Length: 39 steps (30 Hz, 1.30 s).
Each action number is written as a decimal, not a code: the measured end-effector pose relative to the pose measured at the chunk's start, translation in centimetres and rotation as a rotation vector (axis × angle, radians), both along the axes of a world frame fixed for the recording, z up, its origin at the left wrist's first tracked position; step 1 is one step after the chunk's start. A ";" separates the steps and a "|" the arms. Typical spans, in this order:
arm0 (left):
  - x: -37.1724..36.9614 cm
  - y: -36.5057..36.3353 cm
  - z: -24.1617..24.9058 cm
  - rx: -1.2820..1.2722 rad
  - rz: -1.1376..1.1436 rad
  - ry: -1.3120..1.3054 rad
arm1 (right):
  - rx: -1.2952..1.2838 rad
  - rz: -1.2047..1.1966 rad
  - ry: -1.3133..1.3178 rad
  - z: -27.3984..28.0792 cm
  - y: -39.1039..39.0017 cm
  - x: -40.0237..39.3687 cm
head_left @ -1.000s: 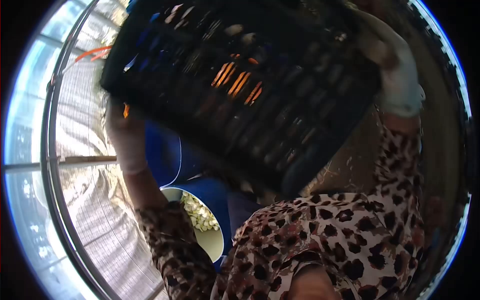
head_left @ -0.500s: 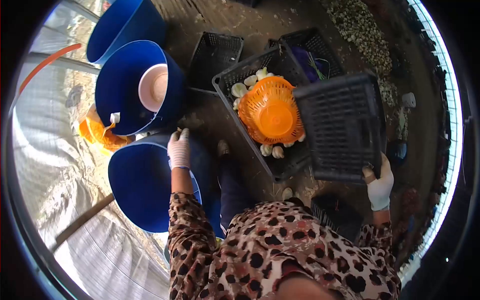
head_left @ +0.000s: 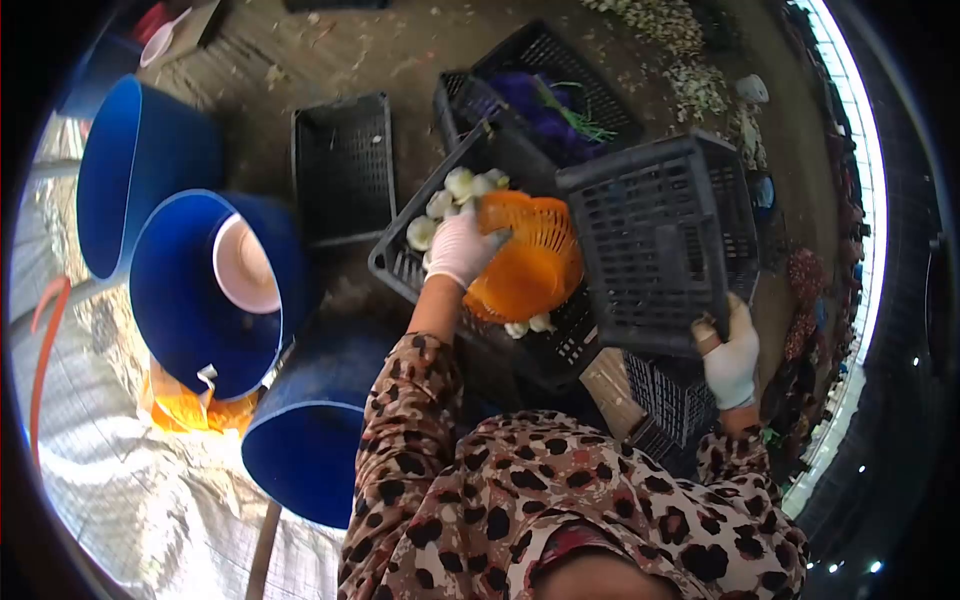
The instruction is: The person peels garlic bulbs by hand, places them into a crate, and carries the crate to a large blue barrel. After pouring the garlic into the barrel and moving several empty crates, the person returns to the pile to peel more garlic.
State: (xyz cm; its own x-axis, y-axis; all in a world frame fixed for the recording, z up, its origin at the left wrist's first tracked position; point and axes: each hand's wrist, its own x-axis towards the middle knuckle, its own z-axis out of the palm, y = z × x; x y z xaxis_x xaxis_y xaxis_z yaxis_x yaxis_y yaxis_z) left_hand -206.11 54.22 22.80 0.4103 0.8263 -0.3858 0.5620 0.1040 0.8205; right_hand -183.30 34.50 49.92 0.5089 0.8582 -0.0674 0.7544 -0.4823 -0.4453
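Observation:
My left hand, in a white glove, grips the rim of an orange plastic basket. The basket lies tilted in a black crate, among white bulbs that look like garlic. My gloved right hand is closed on the lower right edge of another black crate, which is tipped up at the right side of the first one. The left fingertips are partly hidden behind the basket's rim.
Large blue tubs stand at the left, one with a pink basin inside. Another black crate sits on the floor ahead. Beyond it to the right, a crate holds a purple net bag. Small pale bulbs are heaped farther off.
My left hand has moved from the blue tub's rim to the orange basket, which now tilts more. The right hand still holds its crate. My view has shifted.

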 end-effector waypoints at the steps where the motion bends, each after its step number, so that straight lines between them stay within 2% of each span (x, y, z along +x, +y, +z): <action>1: -0.3 0.5 -0.2 0.056 -0.019 -0.025 | 0.001 0.006 -0.023 -0.3 -0.5 -0.3; 3: -1.0 0.5 0.6 -0.101 0.035 -0.189 | -0.001 0.006 -0.054 -0.7 -1.1 -1.3; 4: -0.7 -0.3 -3.5 -0.159 -0.026 -0.247 | 0.030 0.030 -0.019 -0.6 -1.0 -1.6; 5: -0.6 -1.5 -3.6 -0.218 -0.051 -0.418 | 0.042 0.017 -0.011 -0.3 -1.2 -1.2; 7: -0.2 -2.9 1.3 -0.384 -0.183 -0.254 | -0.045 0.043 0.080 0.4 -1.6 0.0; 9: -0.3 -4.7 2.2 -0.346 -0.232 -0.202 | 0.008 0.107 0.022 0.7 -2.0 1.6; 10: -0.8 -5.6 3.6 -0.351 -0.130 -0.351 | 0.050 0.022 0.125 1.2 -2.0 2.4; 11: -1.0 -5.4 8.4 -0.268 -0.050 -0.376 | 0.088 -0.064 0.228 1.6 -2.2 3.3; 13: -2.3 -5.3 12.1 -0.208 -0.003 -0.146 | 0.091 -0.132 0.291 2.2 -3.1 5.9; 14: -3.5 -5.6 12.5 -0.212 0.110 -0.122 | 0.073 -0.161 0.275 2.7 -3.4 7.0; 15: -4.2 -4.9 15.4 -0.240 0.307 -0.214 | 0.051 -0.191 0.260 3.0 -3.8 8.2; 16: -5.6 -4.0 16.7 -0.150 0.416 -0.297 | 0.103 -0.184 0.260 2.6 -4.6 9.8; 17: -7.6 -3.3 14.8 -0.018 0.578 -0.519 | 0.089 -0.190 0.276 2.7 -4.9 11.0; 18: -5.2 -1.4 20.0 -0.081 0.744 -0.651 | 0.111 -0.199 0.212 2.7 -5.1 12.2; 19: -6.3 0.8 19.9 0.535 0.266 -0.066 | 0.118 -0.215 0.151 2.8 -5.7 13.0; 20: -5.3 2.5 20.7 0.807 0.233 0.307 | 0.206 -0.268 0.227 2.9 -5.3 13.0; 21: -2.9 4.2 21.0 0.686 0.351 -0.082 | 0.190 -0.271 0.236 2.8 -5.6 13.7; 22: -1.0 6.1 21.0 0.667 0.332 -0.027 | 0.166 -0.297 0.258 2.7 -6.2 14.4; 23: 2.0 7.2 21.4 0.816 0.267 0.105 | 0.144 -0.326 0.279 2.7 -6.8 14.8; 24: 4.7 8.9 20.7 1.022 0.082 0.151 | 0.171 -0.376 0.374 2.4 -7.1 15.2; 25: 7.1 9.6 20.0 1.019 0.076 0.154 | 0.167 -0.381 0.378 2.3 -7.5 15.6; 27: 10.4 9.4 17.7 0.349 0.360 -0.285 | 0.107 -0.435 0.351 2.0 -8.1 16.5; 28: 10.1 8.3 16.9 0.351 0.358 -0.274 | 0.104 -0.436 0.362 1.7 -8.5 16.9; 30: 7.3 3.5 15.1 0.743 0.411 0.275 | 0.081 -0.481 0.476 1.3 -9.2 18.1; 31: 5.2 0.7 13.6 0.734 0.506 0.351 | 0.071 -0.478 0.488 1.1 -9.5 18.7; 32: 3.1 -2.3 11.7 0.636 0.587 0.593 | 0.052 -0.469 0.457 0.8 -9.7 19.3; 34: -0.4 -8.8 8.0 0.231 0.897 0.536 | 0.034 -0.447 0.430 0.2 -9.5 20.0; 35: -2.0 -12.6 4.3 0.096 1.009 0.386 | 0.025 -0.447 0.435 0.0 -9.4 20.4; 36: -2.0 -15.8 2.8 -0.174 1.064 0.088 | 0.017 -0.444 0.438 -0.2 -9.1 20.6; 38: 0.8 -21.5 -0.9 -0.355 1.109 -0.136 | 0.041 -0.424 0.441 -0.5 -7.8 21.0; 39: 4.0 -21.5 2.0 -0.414 1.214 -0.342 | 0.065 -0.424 0.443 -0.6 -7.2 21.1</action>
